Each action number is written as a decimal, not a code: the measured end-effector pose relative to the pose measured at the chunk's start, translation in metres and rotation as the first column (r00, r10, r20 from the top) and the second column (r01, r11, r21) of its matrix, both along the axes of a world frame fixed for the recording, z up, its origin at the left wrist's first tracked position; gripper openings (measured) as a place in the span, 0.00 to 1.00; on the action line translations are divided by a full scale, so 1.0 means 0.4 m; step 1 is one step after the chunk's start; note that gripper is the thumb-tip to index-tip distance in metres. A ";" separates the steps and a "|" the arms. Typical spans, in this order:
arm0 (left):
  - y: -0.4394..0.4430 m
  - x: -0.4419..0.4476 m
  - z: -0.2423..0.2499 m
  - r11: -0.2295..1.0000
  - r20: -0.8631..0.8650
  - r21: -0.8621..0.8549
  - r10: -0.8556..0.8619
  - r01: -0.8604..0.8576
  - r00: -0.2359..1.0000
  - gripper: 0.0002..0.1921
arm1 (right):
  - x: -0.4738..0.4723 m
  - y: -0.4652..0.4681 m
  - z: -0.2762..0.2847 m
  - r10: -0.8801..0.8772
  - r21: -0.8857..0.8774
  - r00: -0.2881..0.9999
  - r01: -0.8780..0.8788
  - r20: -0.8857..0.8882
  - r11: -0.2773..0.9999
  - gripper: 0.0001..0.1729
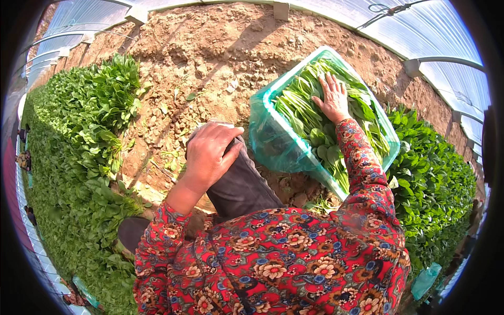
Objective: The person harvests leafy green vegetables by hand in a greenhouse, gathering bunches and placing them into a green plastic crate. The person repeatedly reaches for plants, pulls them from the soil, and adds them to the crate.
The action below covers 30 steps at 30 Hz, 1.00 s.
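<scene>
My right hand [331, 98] lies flat, fingers spread, on cut spinach [299, 106] heaped in a crate [287, 118]. Its rim is pale, and translucent green plastic film [271, 149] covers its walls and hangs loosely at the near side. The long stems mostly lie along the left of the heap, with broad leaves lower down. On my bent knee in dark trousers [244, 185] rests my left hand [212, 151], palm down. A pale edge shows by its fingertips; what it is, and whether the hand grips it, is unclear.
Spinach grows densely in beds to the left [78, 138] and right [433, 177]. Cloddy bare soil [204, 51] with scattered leaves lies ahead. Concrete blocks [281, 10] and a plastic-film greenhouse wall [445, 35] edge it. Green plastic [426, 280] lies at lower right. Small figures appear far left.
</scene>
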<state>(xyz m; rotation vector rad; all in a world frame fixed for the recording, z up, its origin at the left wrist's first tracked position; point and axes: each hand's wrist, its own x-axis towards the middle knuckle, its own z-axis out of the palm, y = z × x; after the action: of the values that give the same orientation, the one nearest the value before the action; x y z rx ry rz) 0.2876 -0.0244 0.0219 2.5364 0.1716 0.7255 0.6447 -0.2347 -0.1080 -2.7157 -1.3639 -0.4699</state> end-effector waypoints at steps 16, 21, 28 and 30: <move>-0.027 -0.033 -0.074 0.981 0.191 0.063 0.168 -0.183 0.967 0.17 | 0.099 -0.013 -0.157 0.031 -0.119 0.999 -0.035 -0.029 0.992 0.45; -0.052 -0.237 -0.104 0.979 0.053 0.144 0.139 -0.145 0.989 0.28 | 0.038 0.006 -0.012 0.024 -0.104 1.000 -0.024 -0.001 0.994 0.39; 0.144 -0.711 -0.199 0.932 -0.624 0.003 0.286 -0.363 0.728 0.22 | -0.077 0.119 0.091 0.220 0.072 0.961 -0.210 -0.167 0.975 0.29; 0.191 -0.895 -0.237 0.812 -0.594 0.081 0.505 -0.578 0.626 0.23 | -0.136 0.199 0.076 0.364 0.072 0.931 -0.362 -0.024 0.929 0.25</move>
<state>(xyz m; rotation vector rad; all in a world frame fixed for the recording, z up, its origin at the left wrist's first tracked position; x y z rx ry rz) -0.0706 0.0521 -0.0728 2.5077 1.2124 0.0594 0.5901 -0.1552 -0.0774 -2.3275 -1.7545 -0.4207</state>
